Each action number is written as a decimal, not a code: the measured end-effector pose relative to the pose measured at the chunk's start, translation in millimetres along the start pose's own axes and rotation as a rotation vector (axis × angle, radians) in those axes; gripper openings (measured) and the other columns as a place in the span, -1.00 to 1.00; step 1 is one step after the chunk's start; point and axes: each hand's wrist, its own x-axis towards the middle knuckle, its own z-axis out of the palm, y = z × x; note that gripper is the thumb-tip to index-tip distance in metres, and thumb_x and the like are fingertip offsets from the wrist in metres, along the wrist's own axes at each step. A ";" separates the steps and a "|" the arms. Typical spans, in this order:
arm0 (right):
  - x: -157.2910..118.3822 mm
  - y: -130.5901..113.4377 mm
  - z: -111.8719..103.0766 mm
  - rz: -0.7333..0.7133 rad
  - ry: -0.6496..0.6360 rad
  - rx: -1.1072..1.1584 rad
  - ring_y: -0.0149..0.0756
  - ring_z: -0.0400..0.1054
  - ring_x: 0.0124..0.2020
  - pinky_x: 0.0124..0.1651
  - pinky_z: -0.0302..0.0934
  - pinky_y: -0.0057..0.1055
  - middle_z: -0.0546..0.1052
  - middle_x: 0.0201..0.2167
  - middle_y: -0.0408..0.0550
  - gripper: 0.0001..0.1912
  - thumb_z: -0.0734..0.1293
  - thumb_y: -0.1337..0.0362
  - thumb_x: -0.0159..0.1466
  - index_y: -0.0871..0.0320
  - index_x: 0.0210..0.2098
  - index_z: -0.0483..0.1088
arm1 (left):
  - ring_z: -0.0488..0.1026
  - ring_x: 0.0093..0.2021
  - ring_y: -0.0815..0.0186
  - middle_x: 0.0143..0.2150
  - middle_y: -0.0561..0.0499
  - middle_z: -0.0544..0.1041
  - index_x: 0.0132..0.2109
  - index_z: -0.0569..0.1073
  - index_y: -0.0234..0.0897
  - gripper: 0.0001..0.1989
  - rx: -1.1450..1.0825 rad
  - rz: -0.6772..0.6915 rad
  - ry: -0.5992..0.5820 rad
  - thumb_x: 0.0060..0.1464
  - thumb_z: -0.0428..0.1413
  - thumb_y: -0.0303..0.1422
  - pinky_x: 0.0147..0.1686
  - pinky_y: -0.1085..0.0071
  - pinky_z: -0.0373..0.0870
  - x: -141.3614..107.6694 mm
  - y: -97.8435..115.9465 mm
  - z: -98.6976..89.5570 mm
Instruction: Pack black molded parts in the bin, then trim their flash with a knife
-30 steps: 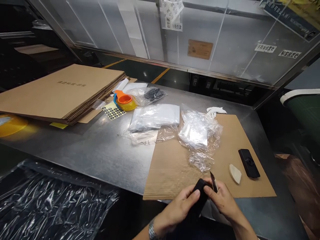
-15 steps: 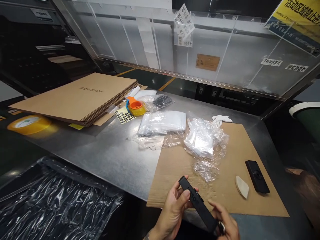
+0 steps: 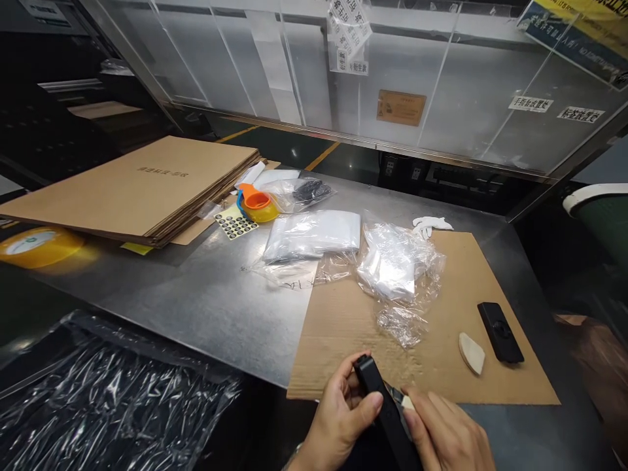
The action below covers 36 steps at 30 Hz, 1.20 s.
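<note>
1. left hand (image 3: 338,412) is closed round a long black device (image 3: 390,422), thumb on its near face; right hand (image 3: 449,432) is bent in a pinch on a small metal tool (image 3: 396,394), with a pale bit at the fingertips.
2. the black device is tilted, by the front edge of the metal table (image 3: 235,294), close to the near edge of the cardboard sheet (image 3: 343,327).
3. the metal end lies right beside the casing. if it skids, probably from too much push or a loose pinch, it could score the black surface or catch a finger of the left hand.
4. the 2 hands have no visible support under them; a slip of the left grip could drop the black device past the front edge.
5. a wide sweep of the right arm might knock the pale wedge (image 3: 471,353) or the flat black piece (image 3: 500,332), both loose near the cardboard's right side.
6. the lower end of the black device is cut off at the bottom, and the right hand covers part of it.
7. the tool's tip is too small to read; i can't tell if it's sharp or if it touches the casing. the left fingers behind the casing are partly hidden.
8. glare blurs what's inside the clear bag (image 3: 402,324).
</note>
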 end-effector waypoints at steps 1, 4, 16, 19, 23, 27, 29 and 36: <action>0.7 0.3 0.0 -0.017 0.004 -0.018 -0.35 0.38 -0.50 -0.47 0.21 -0.50 0.45 -0.51 -0.11 -0.67 0.02 0.20 0.36 0.12 -0.17 0.36 | 0.43 -0.17 0.22 -0.15 -0.14 0.49 0.05 0.26 -0.30 -0.38 0.007 -0.001 -0.002 -0.16 0.26 -0.21 -0.20 0.39 0.37 0.1 -0.6 -0.7; 2.1 1.0 0.5 -0.046 0.042 -0.052 -0.37 0.37 -0.53 -0.50 0.19 -0.50 0.44 -0.54 -0.12 -0.66 0.01 0.19 0.37 0.13 -0.21 0.38 | 0.43 -0.19 0.23 -0.17 -0.15 0.49 0.05 0.24 -0.31 -0.37 0.027 -0.005 -0.014 -0.15 0.25 -0.20 -0.21 0.39 0.37 1.0 -2.8 -2.6; -2.1 2.8 1.9 -0.032 0.011 -0.088 -0.35 0.39 -0.51 -0.48 0.19 -0.51 0.47 -0.51 -0.08 -0.69 0.05 0.20 0.35 0.11 -0.19 0.39 | 0.43 -0.25 0.25 -0.23 -0.09 0.50 -0.01 0.32 -0.30 -0.38 0.002 -0.003 0.096 -0.24 0.30 -0.20 -0.26 0.40 0.37 -4.9 9.5 9.3; -1.8 2.6 2.4 -0.030 0.006 -0.095 -0.35 0.39 -0.50 -0.49 0.19 -0.51 0.47 -0.51 -0.08 -0.68 0.04 0.20 0.36 0.12 -0.17 0.38 | 0.43 -0.24 0.24 -0.22 -0.10 0.50 -0.02 0.33 -0.30 -0.38 -0.014 -0.010 0.109 -0.26 0.30 -0.19 -0.26 0.39 0.37 -5.9 11.9 12.6; -2.1 0.3 2.9 0.008 -0.011 -0.083 -0.36 0.39 -0.51 -0.50 0.18 -0.51 0.46 -0.51 -0.09 -0.67 0.03 0.18 0.36 0.12 -0.16 0.37 | 0.43 -0.24 0.24 -0.21 -0.13 0.50 -0.01 0.31 -0.32 -0.36 -0.006 -0.013 0.107 -0.25 0.29 -0.18 -0.25 0.37 0.37 -5.5 11.0 12.9; -1.9 5.3 8.6 0.052 -0.031 -0.076 -0.36 0.40 -0.52 -0.54 0.16 -0.52 0.46 -0.53 -0.13 -0.67 0.02 0.17 0.36 0.09 -0.19 0.37 | 0.44 -0.24 0.22 -0.23 -0.13 0.51 -0.02 0.31 -0.33 -0.36 -0.001 -0.005 0.111 -0.25 0.29 -0.17 -0.25 0.37 0.36 -5.7 9.5 12.1; 0.0 10.7 11.8 0.098 -0.047 -0.071 -0.35 0.42 -0.52 -0.56 0.15 -0.53 0.46 -0.54 -0.15 -0.67 0.02 0.16 0.36 0.06 -0.25 0.37 | 0.44 -0.27 0.23 -0.25 -0.13 0.51 -0.02 0.31 -0.34 -0.35 -0.007 0.003 0.099 -0.25 0.29 -0.17 -0.27 0.39 0.36 -6.1 9.5 12.1; 9.7 12.8 4.8 0.116 -0.041 0.103 -0.39 0.45 -0.44 -0.48 0.23 -0.60 0.52 -0.45 -0.15 -0.68 0.03 0.18 0.36 0.06 -0.23 0.38 | 0.46 -0.22 0.20 -0.23 -0.14 0.53 -0.06 0.34 -0.33 -0.41 -0.062 -0.003 0.109 -0.26 0.29 -0.17 -0.21 0.36 0.36 -6.5 12.0 16.3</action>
